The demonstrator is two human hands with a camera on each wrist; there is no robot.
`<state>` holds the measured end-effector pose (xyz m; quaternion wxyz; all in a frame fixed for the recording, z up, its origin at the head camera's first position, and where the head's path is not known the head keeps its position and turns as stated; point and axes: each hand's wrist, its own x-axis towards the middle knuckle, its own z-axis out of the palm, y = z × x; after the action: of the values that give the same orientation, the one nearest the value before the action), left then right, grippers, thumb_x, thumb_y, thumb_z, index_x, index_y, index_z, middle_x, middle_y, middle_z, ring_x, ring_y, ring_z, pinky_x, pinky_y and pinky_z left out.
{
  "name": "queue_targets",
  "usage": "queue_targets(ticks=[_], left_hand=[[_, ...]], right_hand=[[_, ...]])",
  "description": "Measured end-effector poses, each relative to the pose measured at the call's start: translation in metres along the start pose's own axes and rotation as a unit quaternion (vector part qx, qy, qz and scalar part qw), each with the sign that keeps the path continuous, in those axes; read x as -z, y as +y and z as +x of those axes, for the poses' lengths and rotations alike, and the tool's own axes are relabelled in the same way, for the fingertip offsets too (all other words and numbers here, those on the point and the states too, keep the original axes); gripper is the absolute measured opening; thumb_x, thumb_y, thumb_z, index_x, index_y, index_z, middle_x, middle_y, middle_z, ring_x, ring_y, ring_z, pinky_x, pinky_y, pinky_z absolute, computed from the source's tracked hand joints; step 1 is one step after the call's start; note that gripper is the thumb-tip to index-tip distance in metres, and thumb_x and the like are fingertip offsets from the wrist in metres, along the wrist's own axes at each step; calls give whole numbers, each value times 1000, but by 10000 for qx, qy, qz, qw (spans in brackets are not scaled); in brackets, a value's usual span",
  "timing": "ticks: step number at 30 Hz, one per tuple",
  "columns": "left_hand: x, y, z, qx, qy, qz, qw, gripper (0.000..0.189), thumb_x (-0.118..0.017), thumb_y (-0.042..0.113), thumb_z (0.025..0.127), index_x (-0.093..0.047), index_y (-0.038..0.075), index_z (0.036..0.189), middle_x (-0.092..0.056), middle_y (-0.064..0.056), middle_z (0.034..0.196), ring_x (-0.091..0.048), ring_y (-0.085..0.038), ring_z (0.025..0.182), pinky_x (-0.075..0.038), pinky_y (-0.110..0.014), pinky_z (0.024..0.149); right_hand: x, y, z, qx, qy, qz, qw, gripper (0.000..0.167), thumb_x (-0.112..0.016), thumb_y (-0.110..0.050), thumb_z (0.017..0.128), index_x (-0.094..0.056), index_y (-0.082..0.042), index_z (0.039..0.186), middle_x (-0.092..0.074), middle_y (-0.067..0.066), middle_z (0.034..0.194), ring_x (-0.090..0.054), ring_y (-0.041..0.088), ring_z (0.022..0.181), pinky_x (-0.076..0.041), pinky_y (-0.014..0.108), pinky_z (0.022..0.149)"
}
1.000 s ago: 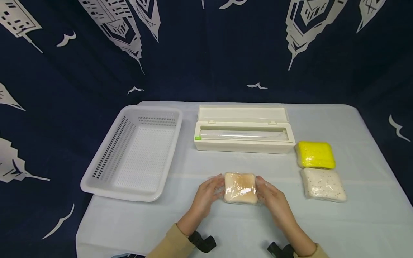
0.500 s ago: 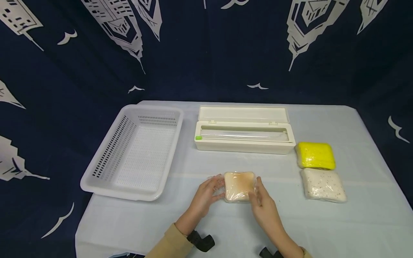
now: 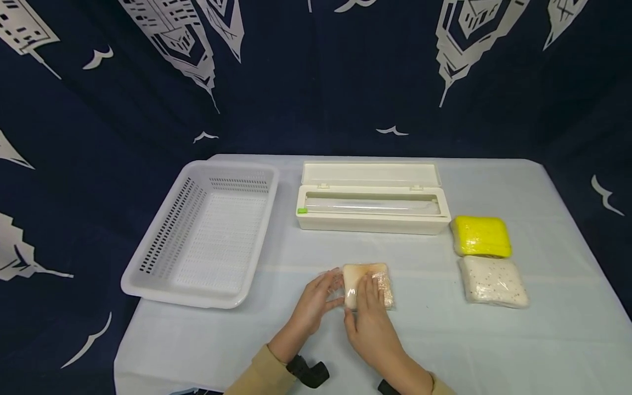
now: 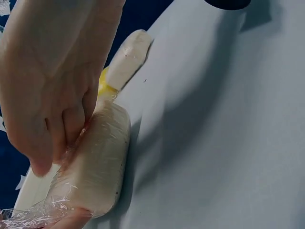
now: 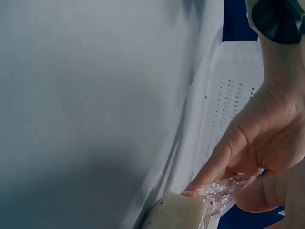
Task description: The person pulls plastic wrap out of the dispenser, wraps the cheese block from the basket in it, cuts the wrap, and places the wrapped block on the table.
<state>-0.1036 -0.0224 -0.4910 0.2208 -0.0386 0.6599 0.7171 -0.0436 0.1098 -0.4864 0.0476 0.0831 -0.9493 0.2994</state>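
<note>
A square slice of bread (image 3: 351,278), tan on top and wrapped in clear plastic film, lies at the front middle of the table. On its left side my left hand (image 3: 312,307) pinches the loose film (image 5: 228,193), its thumb close to the bread's edge. My right hand (image 3: 373,333) lies across the top, fingers fairly straight and touching the film, covering part of the slice. In the left wrist view, the right hand (image 4: 50,71) reaches over the bread's upper face. The pale side of the bread (image 5: 178,212) shows dark specks low down.
A white perforated basket (image 3: 257,263) stands at the left. Behind the bread is a cream wrap dispenser (image 3: 372,224) with its lid raised and a film roll inside. At the right lie a yellow wrapped block (image 3: 482,237) and a white speckled wrapped block (image 3: 494,281).
My right hand has moved left from the bread's right edge onto its top. The left hand stays at the left edge with the film, and the bread has barely shifted.
</note>
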Motion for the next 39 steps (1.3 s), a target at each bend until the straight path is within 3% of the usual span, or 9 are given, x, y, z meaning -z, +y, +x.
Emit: queue_targets(ticks=[8,12,15,19,24,31,35,37,39], left_hand=[[-1,5,-1,-88,-31,156,9998,54,-32,31,108,-40,-9,143,-46,-27,145,-46,-39,135,-53,-41,97],[1,8,-5,-56,266,516,9983,53,-36,31,107,-43,-9,141,-52,-26,139,-52,-37,130,-51,-42,100],[3,10,-8,-10,664,852,9941,47,-40,27,105,-49,-6,138,-55,-21,135,-56,-31,119,-52,-40,97],[5,13,-9,5,845,869,9926,41,-45,21,103,-55,-6,132,-59,-19,124,-58,-22,106,-53,-34,91],[0,15,-11,-52,741,489,9960,43,-47,20,103,-52,-10,133,-60,-19,120,-61,-22,107,-54,-33,94],[-25,10,-15,-469,669,521,9953,51,-46,28,104,-44,-7,142,-52,-22,137,-56,-30,123,-48,-41,104],[-39,1,-18,-1054,584,1561,9804,51,-49,23,103,-42,-8,143,-41,-24,147,-53,-36,125,-48,-45,102],[-46,-3,-19,-1341,470,2273,9634,52,-51,20,102,-41,-10,143,-32,-26,153,-46,-38,130,-47,-49,103],[-53,-5,-21,-1663,336,3134,9343,53,-55,17,100,-41,-13,141,-27,-30,155,-42,-40,131,-47,-50,102]], right_hand=[[-3,-1,-2,103,-244,-730,9970,68,-58,-18,95,-30,25,139,-21,42,151,-20,52,144,-25,65,112],[11,8,-1,84,78,-299,9995,66,-60,-12,93,-31,22,141,-25,39,152,-24,51,143,-27,65,111],[32,26,4,-522,-16,527,9972,65,-55,-9,95,-25,16,147,-22,34,155,-23,49,144,-24,63,113],[56,57,13,-1668,-731,1817,9663,62,-44,-14,102,-18,8,153,-21,28,158,-25,46,144,-26,58,115],[59,80,17,-2076,-1296,2875,9260,58,-44,-22,105,-23,-1,155,-23,17,161,-21,38,149,-23,55,118],[53,78,15,-1960,-1220,3078,9230,57,-48,-24,103,-30,-7,154,-28,11,160,-22,34,149,-26,53,117],[53,77,15,-1947,-1194,3089,9232,56,-48,-25,103,-31,-8,154,-30,12,158,-26,35,147,-28,53,115],[52,77,15,-1948,-1187,3090,9233,55,-47,-25,104,-31,-7,154,-31,14,157,-28,35,146,-30,52,115],[51,78,14,-1959,-1179,3081,9235,55,-47,-25,104,-31,-8,154,-32,14,157,-29,35,146,-31,51,114]])
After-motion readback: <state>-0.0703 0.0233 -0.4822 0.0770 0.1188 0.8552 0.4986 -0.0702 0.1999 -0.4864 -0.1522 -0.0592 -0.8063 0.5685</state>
